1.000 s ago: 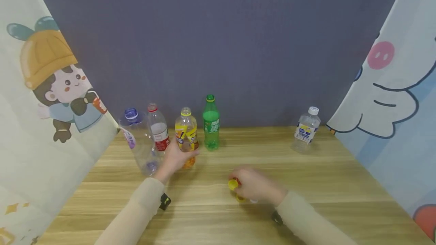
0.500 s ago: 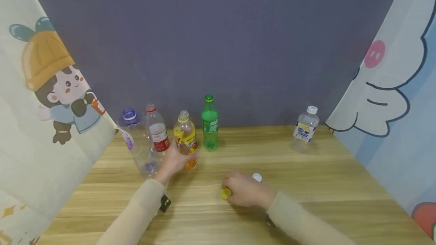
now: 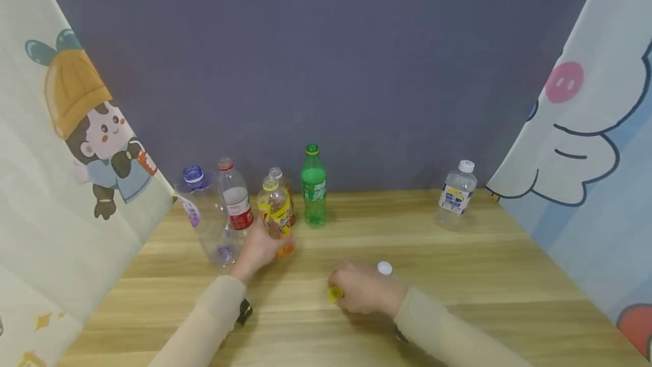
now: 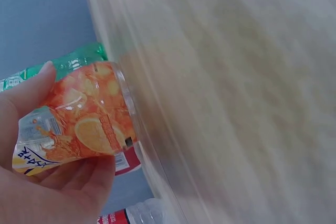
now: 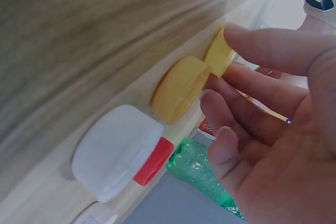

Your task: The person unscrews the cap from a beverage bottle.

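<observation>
My left hand [image 3: 258,248] grips a clear bottle with a yellow-and-orange label [image 3: 275,211], which has no cap and a yellow neck ring. In the left wrist view, fingers and thumb wrap round that bottle [image 4: 86,116] close to the tabletop. Off to the right, my right hand [image 3: 364,287] pinches a yellow bottle cap [image 5: 219,52] between thumb and forefinger, low over the table. Beside it in the right wrist view stand a second yellow cap [image 5: 181,88], a large white cap [image 5: 116,151] and a red cap [image 5: 154,162]. The hand hides most of these from the head view.
A large clear bottle with a purple neck [image 3: 206,220] and a red-labelled bottle [image 3: 236,200] stand left. Another uncapped bottle [image 3: 277,173] is partly hidden behind the held one. A green bottle [image 3: 314,188] stands beside it; a white-capped bottle [image 3: 457,194] is far right.
My right hand has moved left and nearer with a yellow cap, uncovering the white cap. The held bottle has come slightly nearer and left, so a bottle behind it shows.
</observation>
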The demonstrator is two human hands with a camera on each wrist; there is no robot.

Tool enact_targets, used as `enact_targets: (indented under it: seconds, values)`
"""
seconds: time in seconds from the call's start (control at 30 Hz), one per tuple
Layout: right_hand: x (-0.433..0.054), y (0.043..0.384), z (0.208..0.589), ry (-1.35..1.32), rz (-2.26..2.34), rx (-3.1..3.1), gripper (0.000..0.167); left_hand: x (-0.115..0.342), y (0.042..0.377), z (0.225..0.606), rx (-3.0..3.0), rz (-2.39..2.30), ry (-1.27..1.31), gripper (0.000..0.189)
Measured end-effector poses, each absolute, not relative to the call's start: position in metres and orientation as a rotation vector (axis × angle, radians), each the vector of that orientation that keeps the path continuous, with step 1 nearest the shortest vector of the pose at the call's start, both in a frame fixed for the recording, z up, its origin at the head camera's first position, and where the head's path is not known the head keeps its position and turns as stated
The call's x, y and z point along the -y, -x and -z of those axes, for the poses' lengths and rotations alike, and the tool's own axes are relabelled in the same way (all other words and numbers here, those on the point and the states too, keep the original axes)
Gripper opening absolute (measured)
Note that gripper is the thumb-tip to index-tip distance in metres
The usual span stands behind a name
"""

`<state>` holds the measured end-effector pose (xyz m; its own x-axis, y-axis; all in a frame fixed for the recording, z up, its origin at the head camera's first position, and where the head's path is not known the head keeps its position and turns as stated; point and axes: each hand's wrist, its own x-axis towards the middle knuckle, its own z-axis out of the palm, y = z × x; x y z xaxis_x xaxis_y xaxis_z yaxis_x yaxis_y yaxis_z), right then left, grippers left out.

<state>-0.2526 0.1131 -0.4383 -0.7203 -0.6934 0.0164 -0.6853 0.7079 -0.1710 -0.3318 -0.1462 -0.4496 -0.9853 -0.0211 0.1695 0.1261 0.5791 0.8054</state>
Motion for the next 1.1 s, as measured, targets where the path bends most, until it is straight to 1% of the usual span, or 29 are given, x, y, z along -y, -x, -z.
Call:
enact_targets:
  seconds: [0.13,0.27,0.33,0.43,0.6,0.7,0.93,1.1]
  values:
    - [-0.114,0.251,0.437,1.157,0.278,-2.850,0.017,0.147,0.331,0.453,2.666,1.322,0.077,0.083]
    - [-0.121,0.253,0.425,1.161,0.305,-2.847,0.012,0.147,0.333,0.450,2.683,1.285,0.076,0.085]
    - [-0.126,0.255,0.418,1.158,0.308,-2.854,0.015,0.147,0.333,0.448,2.686,1.280,0.085,0.084]
    - [-0.134,0.260,0.405,1.138,0.313,-2.879,0.027,0.148,0.332,0.447,2.693,1.276,0.099,0.084]
    - [-0.151,0.271,0.385,1.062,0.325,-2.988,0.029,0.149,0.329,0.444,2.717,1.278,0.094,0.088]
    - [-0.165,0.280,0.375,1.012,0.398,-3.146,0.034,0.148,0.327,0.443,2.733,1.272,0.080,0.089]
    - [-0.208,0.300,0.350,0.695,0.465,-3.521,0.055,0.147,0.328,0.443,2.738,1.285,0.106,0.091]
    - [-0.246,0.325,0.347,0.764,0.362,-3.769,0.067,0.148,0.327,0.444,2.728,1.272,0.123,0.091]
